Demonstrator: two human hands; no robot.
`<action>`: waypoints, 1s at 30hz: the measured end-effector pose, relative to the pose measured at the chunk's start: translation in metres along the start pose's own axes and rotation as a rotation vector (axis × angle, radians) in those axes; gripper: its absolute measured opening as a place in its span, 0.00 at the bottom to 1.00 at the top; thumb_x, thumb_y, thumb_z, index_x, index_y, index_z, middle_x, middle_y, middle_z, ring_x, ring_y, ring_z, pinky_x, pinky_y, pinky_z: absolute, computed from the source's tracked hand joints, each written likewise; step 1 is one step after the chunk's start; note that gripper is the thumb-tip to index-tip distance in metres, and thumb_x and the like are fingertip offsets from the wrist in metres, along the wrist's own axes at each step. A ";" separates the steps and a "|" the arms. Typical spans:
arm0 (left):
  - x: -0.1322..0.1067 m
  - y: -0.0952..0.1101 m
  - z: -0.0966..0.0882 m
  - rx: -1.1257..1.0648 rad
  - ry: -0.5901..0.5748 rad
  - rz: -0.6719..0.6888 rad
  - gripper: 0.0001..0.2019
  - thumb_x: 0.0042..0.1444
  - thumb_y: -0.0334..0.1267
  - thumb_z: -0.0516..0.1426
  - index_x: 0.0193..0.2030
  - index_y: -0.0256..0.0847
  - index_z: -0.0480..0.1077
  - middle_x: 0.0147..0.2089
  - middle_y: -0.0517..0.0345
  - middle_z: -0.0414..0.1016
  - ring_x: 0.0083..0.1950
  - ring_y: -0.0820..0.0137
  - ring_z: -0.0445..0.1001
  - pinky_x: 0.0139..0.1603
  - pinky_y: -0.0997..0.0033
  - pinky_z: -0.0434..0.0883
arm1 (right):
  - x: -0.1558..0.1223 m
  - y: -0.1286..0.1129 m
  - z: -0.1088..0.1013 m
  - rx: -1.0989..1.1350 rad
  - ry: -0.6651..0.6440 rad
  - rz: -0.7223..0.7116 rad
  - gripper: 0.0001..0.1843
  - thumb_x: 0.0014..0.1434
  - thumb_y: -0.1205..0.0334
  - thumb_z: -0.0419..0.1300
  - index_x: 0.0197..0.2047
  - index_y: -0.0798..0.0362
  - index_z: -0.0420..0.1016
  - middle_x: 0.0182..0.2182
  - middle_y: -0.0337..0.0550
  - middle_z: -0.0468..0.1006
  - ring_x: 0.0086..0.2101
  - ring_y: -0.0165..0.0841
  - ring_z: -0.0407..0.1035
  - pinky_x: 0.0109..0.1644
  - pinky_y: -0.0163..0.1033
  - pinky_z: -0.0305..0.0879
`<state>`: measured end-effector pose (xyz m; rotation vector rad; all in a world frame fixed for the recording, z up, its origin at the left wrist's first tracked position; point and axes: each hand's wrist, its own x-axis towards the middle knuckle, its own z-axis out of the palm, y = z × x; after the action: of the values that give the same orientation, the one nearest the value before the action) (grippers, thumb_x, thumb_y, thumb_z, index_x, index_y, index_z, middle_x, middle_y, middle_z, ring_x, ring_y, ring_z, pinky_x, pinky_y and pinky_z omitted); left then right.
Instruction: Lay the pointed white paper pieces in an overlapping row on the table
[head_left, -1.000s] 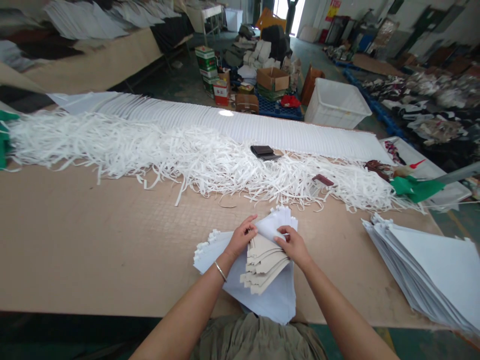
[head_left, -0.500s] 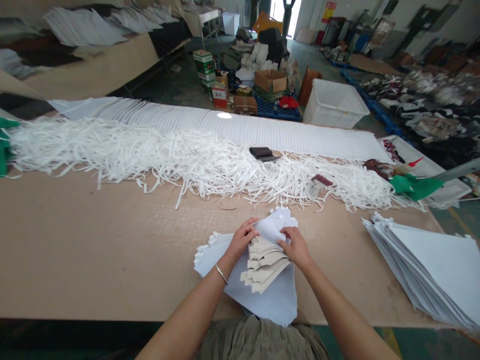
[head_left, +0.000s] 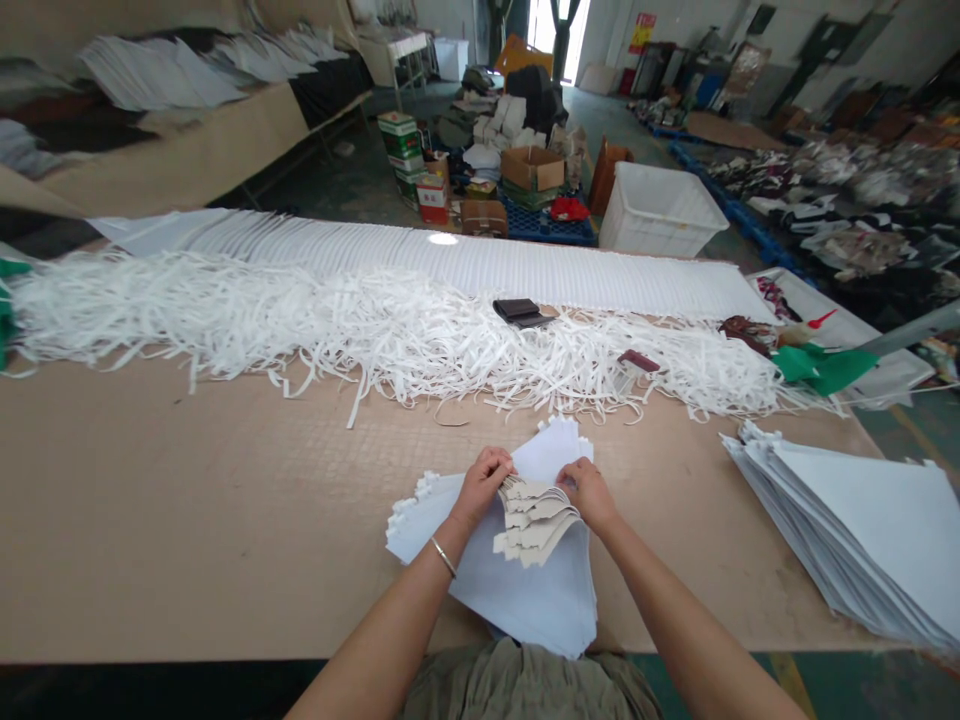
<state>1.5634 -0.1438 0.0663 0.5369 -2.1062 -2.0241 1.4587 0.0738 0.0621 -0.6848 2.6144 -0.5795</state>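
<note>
Left hand: fingers of the left hand [head_left: 484,482] pinched on the upper-left corner of a fanned stack of thin beige pieces with notched ends [head_left: 534,522]; silver metal bangle [head_left: 443,557] on that wrist.
Right hand: the right hand [head_left: 590,494] is at the fan's upper-right edge, thumb and fingertips bent together; can't tell if they grip a piece or just touch.
Hand spacing: apart, one each side of the fan, near its top.
Beige fan: above the white sheets, between both hands, notched ends toward the wearer, layers bowed on the right.
Under the fan: spread white sheets with tabbed edges [head_left: 525,605], near edge of the table, in front of the wearer's olive garment [head_left: 525,685].
Table: flat brown top [head_left: 187,520].
Right end: thick skewed stack of white sheets [head_left: 862,530], well apart from the hands.
Beyond the hands: long tangled heap of narrow white strips [head_left: 360,335]; dark folded flat piece [head_left: 517,312] and small maroon piece [head_left: 639,360] on it.
Far edge: long overlapping row of white sheets [head_left: 510,265], behind the heap.
Floor behind: white plastic bin [head_left: 660,208], open brown cardboard box [head_left: 532,170] to its left.
</note>
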 end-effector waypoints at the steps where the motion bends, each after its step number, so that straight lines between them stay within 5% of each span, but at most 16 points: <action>1: 0.000 0.000 -0.001 0.000 -0.004 0.010 0.14 0.56 0.48 0.59 0.29 0.40 0.76 0.54 0.48 0.73 0.58 0.58 0.70 0.61 0.59 0.64 | -0.001 0.001 0.000 -0.009 0.016 -0.007 0.13 0.59 0.60 0.63 0.48 0.49 0.79 0.47 0.49 0.74 0.47 0.39 0.69 0.54 0.40 0.62; 5: -0.001 0.000 -0.004 0.001 -0.073 0.014 0.10 0.56 0.43 0.60 0.29 0.40 0.74 0.67 0.47 0.67 0.69 0.54 0.61 0.70 0.52 0.55 | 0.001 0.005 -0.002 -0.036 0.084 0.015 0.27 0.56 0.59 0.67 0.59 0.50 0.73 0.52 0.56 0.71 0.53 0.47 0.65 0.59 0.48 0.60; 9: -0.003 0.001 -0.004 -0.017 -0.071 0.007 0.05 0.54 0.39 0.60 0.36 0.42 0.74 0.70 0.47 0.63 0.72 0.54 0.57 0.73 0.50 0.51 | 0.005 0.004 -0.004 0.046 0.062 -0.003 0.15 0.53 0.64 0.67 0.45 0.51 0.79 0.46 0.51 0.74 0.50 0.44 0.67 0.58 0.47 0.62; 11: -0.003 0.000 -0.004 -0.049 -0.051 0.007 0.15 0.52 0.37 0.60 0.48 0.44 0.73 0.73 0.49 0.59 0.74 0.56 0.55 0.73 0.51 0.49 | 0.001 -0.002 -0.005 0.191 0.084 -0.025 0.13 0.54 0.61 0.66 0.45 0.51 0.77 0.43 0.48 0.75 0.46 0.41 0.70 0.54 0.45 0.66; 14: -0.002 -0.003 -0.005 -0.135 -0.050 -0.006 0.29 0.49 0.35 0.60 0.61 0.45 0.66 0.69 0.49 0.65 0.70 0.58 0.62 0.69 0.56 0.58 | -0.009 -0.011 -0.007 0.668 0.082 -0.012 0.27 0.60 0.46 0.60 0.57 0.51 0.67 0.34 0.43 0.78 0.34 0.36 0.73 0.42 0.43 0.71; 17: -0.001 -0.005 -0.008 -0.175 -0.078 -0.085 0.20 0.49 0.36 0.57 0.51 0.40 0.72 0.50 0.51 0.78 0.52 0.61 0.74 0.54 0.63 0.69 | -0.009 -0.014 -0.010 0.776 0.039 0.069 0.33 0.65 0.38 0.49 0.65 0.51 0.59 0.28 0.40 0.77 0.27 0.35 0.73 0.36 0.42 0.71; 20: -0.002 -0.004 -0.010 -0.128 -0.103 -0.116 0.09 0.50 0.39 0.57 0.35 0.39 0.74 0.37 0.55 0.77 0.40 0.65 0.73 0.44 0.68 0.68 | 0.000 -0.006 -0.010 0.301 0.045 0.098 0.28 0.62 0.48 0.58 0.62 0.50 0.66 0.38 0.47 0.78 0.37 0.38 0.75 0.45 0.42 0.69; 22: -0.003 -0.001 -0.009 -0.092 -0.091 -0.072 0.10 0.54 0.42 0.55 0.32 0.40 0.74 0.35 0.55 0.76 0.40 0.65 0.72 0.46 0.67 0.68 | 0.006 0.000 -0.008 0.081 0.032 0.092 0.27 0.56 0.55 0.65 0.58 0.50 0.71 0.46 0.51 0.76 0.45 0.41 0.73 0.51 0.43 0.66; 24: -0.003 0.003 -0.007 -0.049 -0.052 -0.015 0.14 0.59 0.45 0.51 0.31 0.41 0.74 0.38 0.53 0.77 0.44 0.63 0.73 0.53 0.64 0.67 | 0.009 0.004 -0.004 0.046 0.023 0.081 0.23 0.54 0.59 0.66 0.54 0.50 0.73 0.48 0.52 0.74 0.49 0.43 0.71 0.54 0.45 0.64; 27: -0.001 0.006 -0.003 -0.016 -0.004 -0.001 0.16 0.59 0.48 0.53 0.28 0.41 0.72 0.54 0.49 0.76 0.57 0.59 0.71 0.61 0.62 0.63 | 0.004 0.001 -0.002 0.115 0.044 0.043 0.17 0.54 0.60 0.66 0.48 0.50 0.75 0.48 0.50 0.74 0.48 0.41 0.71 0.55 0.44 0.65; 30: 0.000 0.001 -0.001 -0.074 -0.036 -0.056 0.11 0.53 0.45 0.59 0.27 0.40 0.69 0.62 0.48 0.72 0.61 0.57 0.69 0.61 0.62 0.63 | -0.007 -0.006 -0.005 0.502 0.093 0.005 0.24 0.59 0.51 0.62 0.56 0.49 0.67 0.46 0.47 0.76 0.38 0.35 0.73 0.46 0.41 0.69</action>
<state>1.5638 -0.1448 0.0675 0.5576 -2.0487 -2.1476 1.4639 0.0739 0.0713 -0.4952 2.3965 -1.2320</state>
